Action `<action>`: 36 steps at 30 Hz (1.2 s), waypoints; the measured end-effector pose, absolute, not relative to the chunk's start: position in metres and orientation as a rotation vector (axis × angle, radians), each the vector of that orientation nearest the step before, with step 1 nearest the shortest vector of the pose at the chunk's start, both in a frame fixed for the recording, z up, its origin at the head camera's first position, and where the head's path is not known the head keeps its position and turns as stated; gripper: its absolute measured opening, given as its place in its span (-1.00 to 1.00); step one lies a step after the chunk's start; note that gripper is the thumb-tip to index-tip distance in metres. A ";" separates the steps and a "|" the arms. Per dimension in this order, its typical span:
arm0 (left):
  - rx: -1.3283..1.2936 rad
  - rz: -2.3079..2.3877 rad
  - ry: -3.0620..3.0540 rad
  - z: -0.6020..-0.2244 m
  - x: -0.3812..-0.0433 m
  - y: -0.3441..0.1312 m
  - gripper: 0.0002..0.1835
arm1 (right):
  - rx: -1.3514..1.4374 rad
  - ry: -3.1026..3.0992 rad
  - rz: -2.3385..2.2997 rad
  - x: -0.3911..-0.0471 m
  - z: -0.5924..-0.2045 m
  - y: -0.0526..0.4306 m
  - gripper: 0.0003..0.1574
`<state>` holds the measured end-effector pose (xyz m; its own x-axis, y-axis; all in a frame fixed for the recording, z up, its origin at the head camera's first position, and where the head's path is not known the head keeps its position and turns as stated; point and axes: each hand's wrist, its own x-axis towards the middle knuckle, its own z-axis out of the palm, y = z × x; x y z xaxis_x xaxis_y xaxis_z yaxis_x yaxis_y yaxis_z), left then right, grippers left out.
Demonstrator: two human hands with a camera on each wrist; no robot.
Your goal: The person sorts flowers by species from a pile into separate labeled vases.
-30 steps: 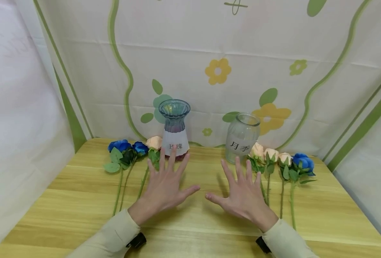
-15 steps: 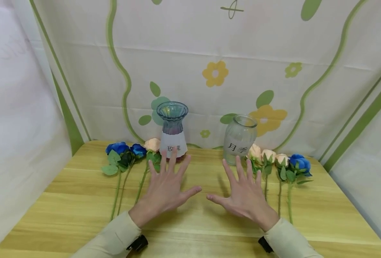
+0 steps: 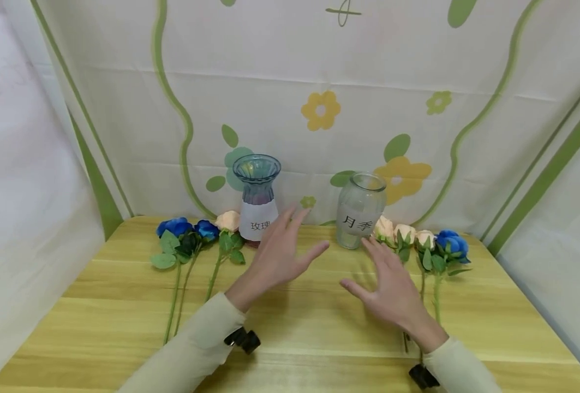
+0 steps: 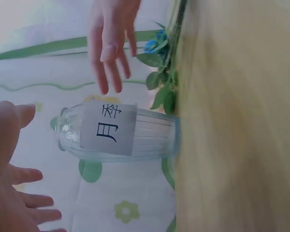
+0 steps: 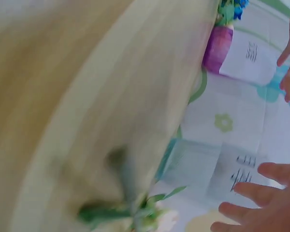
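My left hand (image 3: 281, 252) is held above the table with its fingers extended, in front of a blue-and-purple glass vase (image 3: 257, 192) that bears a paper label. The right hand (image 3: 387, 284), also with extended fingers, is in front of a clear glass vase (image 3: 362, 210) labelled in black characters. Neither hand holds anything. To the left lie two blue artificial roses (image 3: 174, 225) and a peach one (image 3: 228, 221). By the clear vase lie three peach roses (image 3: 405, 234) and a blue rose (image 3: 451, 243), their stems partly behind my right hand and forearm.
The wooden table (image 3: 299, 338) runs back to a white cloth (image 3: 250, 49) printed with flowers and green lines. White cloth also hangs at both sides. Black straps (image 3: 243, 339) are worn at both wrists.
Both hands have shifted to the right in the head view. The left hand has turned and moved up and forward, and the spread fingers of both hands have come closer together. Vases and roses stay put.
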<state>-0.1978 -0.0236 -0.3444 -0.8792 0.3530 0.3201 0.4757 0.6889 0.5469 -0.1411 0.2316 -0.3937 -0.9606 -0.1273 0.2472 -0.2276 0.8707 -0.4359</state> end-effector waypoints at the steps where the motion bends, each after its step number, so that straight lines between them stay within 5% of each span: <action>1: -0.688 -1.019 -2.675 -0.341 -0.203 -0.018 -0.11 | 0.249 -2.819 0.749 -0.141 -0.394 0.236 0.26; 22: -0.579 -1.772 -2.499 -0.315 -0.278 0.082 -0.18 | -0.489 -2.694 1.504 -0.155 -0.407 0.298 -0.16; 36: -0.515 -1.851 -2.462 -0.321 -0.287 0.098 -0.25 | -0.473 -2.871 1.267 -0.163 -0.409 0.301 -0.38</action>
